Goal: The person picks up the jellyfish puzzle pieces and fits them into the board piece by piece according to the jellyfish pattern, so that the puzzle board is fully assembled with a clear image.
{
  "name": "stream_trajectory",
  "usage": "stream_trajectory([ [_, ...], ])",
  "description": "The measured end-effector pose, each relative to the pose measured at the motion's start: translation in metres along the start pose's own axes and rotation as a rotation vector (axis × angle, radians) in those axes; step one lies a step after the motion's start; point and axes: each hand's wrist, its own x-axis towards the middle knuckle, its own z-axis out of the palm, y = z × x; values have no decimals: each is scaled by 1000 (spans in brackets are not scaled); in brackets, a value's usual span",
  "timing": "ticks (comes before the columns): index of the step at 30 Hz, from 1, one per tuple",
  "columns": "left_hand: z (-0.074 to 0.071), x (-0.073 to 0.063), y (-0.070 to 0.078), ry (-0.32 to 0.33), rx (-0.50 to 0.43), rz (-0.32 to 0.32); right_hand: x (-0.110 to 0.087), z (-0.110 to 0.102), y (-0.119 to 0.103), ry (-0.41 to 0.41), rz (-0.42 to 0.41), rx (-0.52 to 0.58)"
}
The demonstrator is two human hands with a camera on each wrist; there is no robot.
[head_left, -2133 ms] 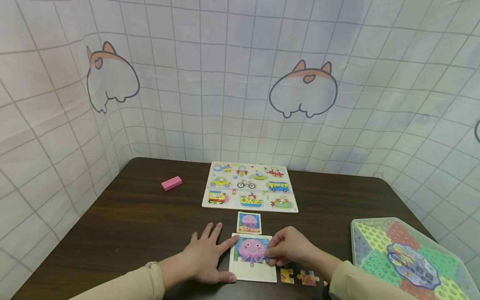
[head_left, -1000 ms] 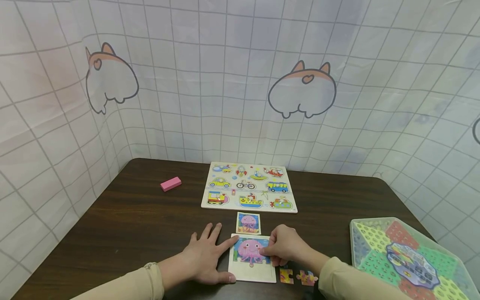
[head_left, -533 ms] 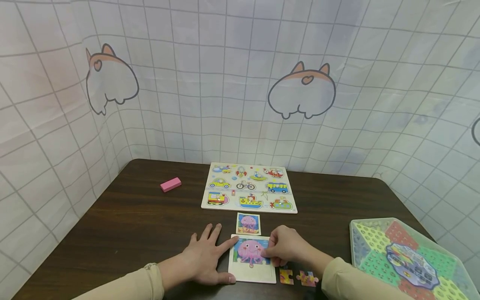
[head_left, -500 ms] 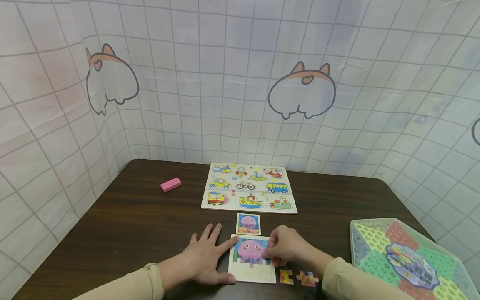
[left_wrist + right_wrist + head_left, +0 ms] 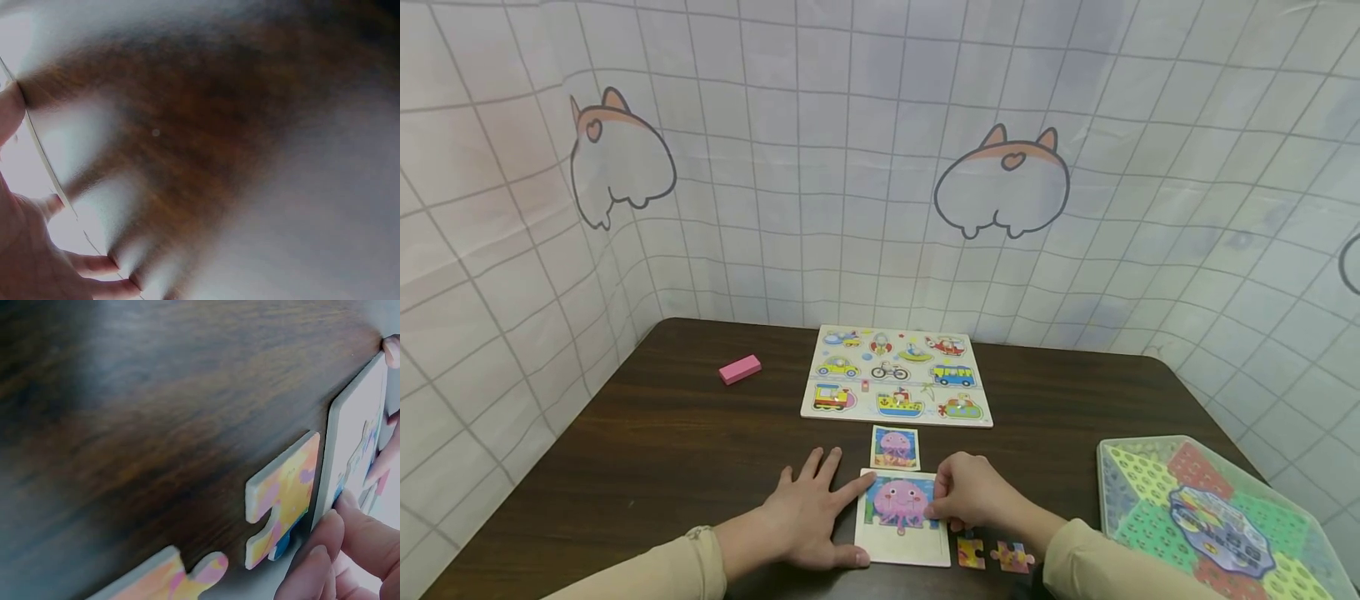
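Note:
A cream puzzle tray (image 5: 902, 547) lies at the table's front; its upper part is filled with pink jellyfish pieces (image 5: 898, 500). My left hand (image 5: 808, 515) lies spread flat on the table, index fingertip on the tray's upper left corner and thumb at its lower left edge. On the tray's right side, my right hand (image 5: 976, 493) curls its fingers and pinches a jigsaw piece, mostly hidden by thumb and fingers. The right wrist view shows a bit of blue under the thumb (image 5: 347, 501). Two loose yellow-orange pieces (image 5: 970, 552) (image 5: 289, 494) lie right of the tray.
A small jellyfish card (image 5: 895, 448) lies just above the tray. Behind it is a vehicle peg board (image 5: 897, 375). A pink block (image 5: 740, 369) sits at the far left, and a Chinese checkers box (image 5: 1217, 517) stands at the right. A blue loose piece is partly hidden beneath the right hand.
My right thumb has shifted slightly left over the picture, then a little back right. A loose piece seen earlier beside the right sleeve is now hidden. The left hand has stayed put.

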Motion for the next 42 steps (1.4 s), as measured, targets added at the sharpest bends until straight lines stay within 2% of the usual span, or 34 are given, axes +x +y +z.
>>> stream_trajectory([
  [4, 1, -1, 0, 3, -2, 4, -4, -3, 3, -9, -44, 12],
  [7, 0, -1, 0, 1, -2, 6, -8, -8, 5, -5, -153, -22],
  [11, -1, -1, -1, -2, 2, 3, -16, -13, 6, -15, -325, -172],
  [14, -2, -1, -1, 0, 6, 1, -21, -12, 4, -99, -386, -311],
  [18, -2, -2, 0, 1, -1, -2, -25, -4, 3, -229, -426, -452],
  [22, -2, -2, 0, 5, -12, 1, -25, 4, 2, -267, -479, -539],
  [26, -2, -2, 0, 7, -8, 2, -24, 8, 2, -260, -505, -613],
  [33, -3, -2, 0, -3, -4, -6, -26, 9, -3, -202, -560, -832],
  [38, -2, -2, 1, 1, -3, -3, -21, 8, -8, -196, -577, -823],
  [42, -1, -2, 1, 2, -7, 4, -18, 12, -10, -196, -636, -846],
])
